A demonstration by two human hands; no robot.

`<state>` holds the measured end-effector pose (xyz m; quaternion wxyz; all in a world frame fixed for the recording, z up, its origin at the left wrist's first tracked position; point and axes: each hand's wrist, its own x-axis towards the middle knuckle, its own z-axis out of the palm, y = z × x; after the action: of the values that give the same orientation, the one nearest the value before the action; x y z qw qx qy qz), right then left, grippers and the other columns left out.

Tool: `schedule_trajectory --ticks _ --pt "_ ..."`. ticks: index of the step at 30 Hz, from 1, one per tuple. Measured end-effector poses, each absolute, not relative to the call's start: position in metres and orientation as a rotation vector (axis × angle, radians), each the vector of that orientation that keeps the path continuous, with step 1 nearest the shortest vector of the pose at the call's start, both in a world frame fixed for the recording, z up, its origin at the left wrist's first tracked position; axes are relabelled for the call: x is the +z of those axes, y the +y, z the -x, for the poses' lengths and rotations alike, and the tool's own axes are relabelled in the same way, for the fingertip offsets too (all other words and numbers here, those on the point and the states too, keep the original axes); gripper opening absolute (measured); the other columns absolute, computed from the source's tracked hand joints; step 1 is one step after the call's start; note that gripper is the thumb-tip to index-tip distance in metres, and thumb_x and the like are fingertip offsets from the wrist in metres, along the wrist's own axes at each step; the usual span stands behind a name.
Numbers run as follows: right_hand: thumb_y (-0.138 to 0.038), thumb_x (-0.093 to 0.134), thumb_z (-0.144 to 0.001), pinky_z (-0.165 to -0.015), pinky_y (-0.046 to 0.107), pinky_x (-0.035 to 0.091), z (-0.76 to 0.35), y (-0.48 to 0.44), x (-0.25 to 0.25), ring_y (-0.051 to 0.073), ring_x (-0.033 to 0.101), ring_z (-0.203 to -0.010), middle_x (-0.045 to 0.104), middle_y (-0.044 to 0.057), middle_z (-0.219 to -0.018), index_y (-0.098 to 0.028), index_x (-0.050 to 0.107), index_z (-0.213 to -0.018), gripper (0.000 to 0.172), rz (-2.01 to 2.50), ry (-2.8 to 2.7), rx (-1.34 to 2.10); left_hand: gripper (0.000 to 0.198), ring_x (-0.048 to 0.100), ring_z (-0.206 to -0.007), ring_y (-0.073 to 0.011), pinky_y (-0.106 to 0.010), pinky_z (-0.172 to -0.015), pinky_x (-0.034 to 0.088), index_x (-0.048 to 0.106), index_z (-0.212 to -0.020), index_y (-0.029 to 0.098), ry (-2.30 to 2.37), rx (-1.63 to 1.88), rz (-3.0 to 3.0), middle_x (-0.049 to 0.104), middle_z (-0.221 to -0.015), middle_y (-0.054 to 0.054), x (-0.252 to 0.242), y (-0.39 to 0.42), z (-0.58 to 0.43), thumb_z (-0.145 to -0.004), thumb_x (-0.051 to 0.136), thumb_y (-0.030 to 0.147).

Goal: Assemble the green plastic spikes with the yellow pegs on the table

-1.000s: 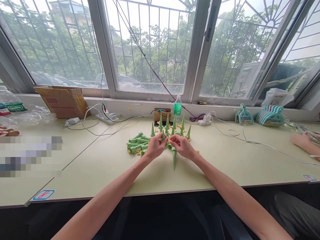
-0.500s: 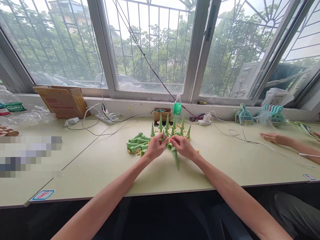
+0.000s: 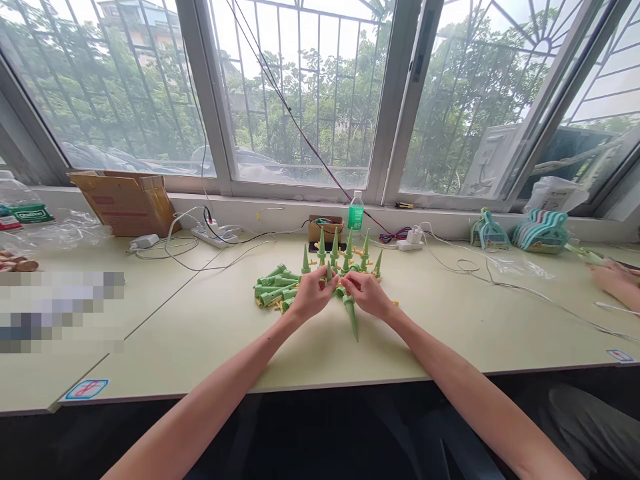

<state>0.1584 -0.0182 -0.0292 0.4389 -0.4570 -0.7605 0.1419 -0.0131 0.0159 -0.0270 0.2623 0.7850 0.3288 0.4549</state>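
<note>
My left hand [image 3: 315, 292] is closed around a green plastic watering spike [image 3: 329, 269], its pointed tip upward. Close beside it, my right hand [image 3: 369, 292] pinches at the spike's lower part; the fingers hide what lies between them. One loose spike [image 3: 352, 319] lies under my right hand with its point toward me. Behind my hands, several green spikes with small yellow valves [image 3: 365, 248] stand upright. To the left of my left hand lies a pile of green spikes [image 3: 273, 288] with yellow pieces among them.
A small cardboard box [image 3: 325, 230] and a bottle of green liquid [image 3: 355, 212] stand at the back. White cables and a power strip [image 3: 215, 235] lie by the sill. Teal clip-shaped items [image 3: 543, 230] sit at right, near another person's hand [image 3: 617, 280]. A large carton [image 3: 125, 203] stands left.
My hands keep almost the same place and hold. At right, the other person's hand has drawn back toward the right edge, and clear plastic no longer covers the teal items.
</note>
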Motion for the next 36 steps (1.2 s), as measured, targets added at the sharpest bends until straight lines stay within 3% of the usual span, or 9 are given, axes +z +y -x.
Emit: schedule_trajectory --ticks 3,10,22,30,36 --pt "-0.041 0.041 -0.094 -0.056 0.024 0.033 -0.1581 -0.0185 -0.0288 0.011 0.042 -0.054 0.053 -0.001 -0.059 -0.018 0.054 -0.07 0.036 1.147 -1.887 0.347 0.025 0.039 -0.049 -0.0064 -0.02 -0.048 0.036 0.056 -0.08 0.016 0.891 1.231 -2.124 0.055 -0.069 0.0 -0.0267 0.0159 0.013 -0.086 0.052 0.039" --pt "-0.039 0.049 -0.091 -0.057 0.024 0.037 -0.1579 -0.0202 -0.029 0.012 0.048 -0.057 0.061 0.0 -0.07 -0.019 0.058 -0.095 0.021 1.099 -1.898 0.407 0.025 0.042 -0.049 -0.0066 -0.019 -0.047 0.034 0.056 -0.079 0.016 0.91 1.246 -2.104 0.056 -0.069 0.001 -0.0259 0.015 0.0125 -0.086 0.053 0.04" --pt "-0.04 0.045 -0.093 -0.054 0.023 0.03 -0.1583 -0.0187 -0.0302 0.011 0.04 -0.053 0.052 -0.002 -0.06 -0.019 0.053 -0.073 0.03 1.102 -1.914 0.376 0.025 0.04 -0.048 -0.0061 -0.019 -0.046 0.033 0.055 -0.078 0.016 0.908 1.21 -2.121 0.054 -0.068 0.001 -0.025 0.0141 0.0134 -0.086 0.053 0.04" --pt "-0.04 0.048 -0.092 -0.054 0.023 0.031 -0.1572 -0.0222 -0.0265 0.01 0.039 -0.053 0.053 -0.002 -0.061 -0.018 0.058 -0.086 0.025 1.115 -1.94 0.383 0.026 0.039 -0.048 -0.0055 -0.019 -0.046 0.032 0.054 -0.077 0.016 0.912 1.212 -2.143 0.053 -0.068 0.002 -0.0224 0.0119 0.0125 -0.086 0.053 0.041" --pt "-0.039 0.047 -0.092 -0.053 0.023 0.031 -0.1577 -0.0217 -0.0279 0.01 0.038 -0.053 0.054 -0.001 -0.064 -0.018 0.057 -0.081 0.026 1.089 -1.951 0.396 0.025 0.036 -0.047 -0.005 -0.019 -0.044 0.03 0.055 -0.079 0.016 0.916 1.191 -2.152 0.056 -0.07 0.002 -0.0213 0.0103 0.0125 -0.086 0.054 0.039"
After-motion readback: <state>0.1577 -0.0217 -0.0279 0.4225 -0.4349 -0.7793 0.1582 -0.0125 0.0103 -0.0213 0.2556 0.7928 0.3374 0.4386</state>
